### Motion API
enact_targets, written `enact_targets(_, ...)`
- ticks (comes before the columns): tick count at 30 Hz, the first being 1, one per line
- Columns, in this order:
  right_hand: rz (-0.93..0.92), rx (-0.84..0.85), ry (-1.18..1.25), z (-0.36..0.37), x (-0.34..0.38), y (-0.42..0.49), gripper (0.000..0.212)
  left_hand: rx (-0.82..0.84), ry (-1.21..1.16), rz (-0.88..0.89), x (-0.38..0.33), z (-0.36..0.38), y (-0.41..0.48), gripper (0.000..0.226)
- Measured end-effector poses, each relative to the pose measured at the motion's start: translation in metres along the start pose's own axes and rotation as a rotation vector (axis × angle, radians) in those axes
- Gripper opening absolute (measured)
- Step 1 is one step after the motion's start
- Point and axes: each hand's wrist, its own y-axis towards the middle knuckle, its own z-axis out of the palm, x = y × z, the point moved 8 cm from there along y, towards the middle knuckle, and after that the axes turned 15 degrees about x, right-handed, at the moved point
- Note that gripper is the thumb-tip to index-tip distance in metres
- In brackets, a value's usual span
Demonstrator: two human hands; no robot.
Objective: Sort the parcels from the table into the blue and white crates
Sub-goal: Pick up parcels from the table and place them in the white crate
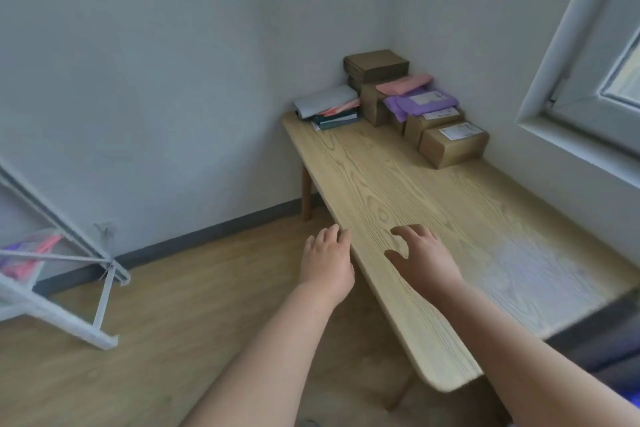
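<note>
At 1 o'clock from both empty, loose-fingered hands, the parcels [408,104] lay well apart; right hand [420,253] nearer than left hand [327,258].

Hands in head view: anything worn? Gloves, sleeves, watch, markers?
Nothing worn that shows. The left hand and right hand are bare, with no gloves, rings or tracking markers visible. The forearms are bare to the frame edge, with no sleeves, watch, bands or cables. The picture is a little soft, so very small items could be missed.
</note>
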Motion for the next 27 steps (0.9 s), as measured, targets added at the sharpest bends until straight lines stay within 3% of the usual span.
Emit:
enact_targets(9,0.224,-0.074,0.131,-0.02,0.0,0.118,0.046,0.146,0.047,0.217,0.048,-0.051,0.16,0.058)
enact_targets(27,0.546,-0.259,0.282,-0.113,-0.145,0.284,0.048,0.279,0.087,0.523,-0.085,-0.082,0.431,0.056)
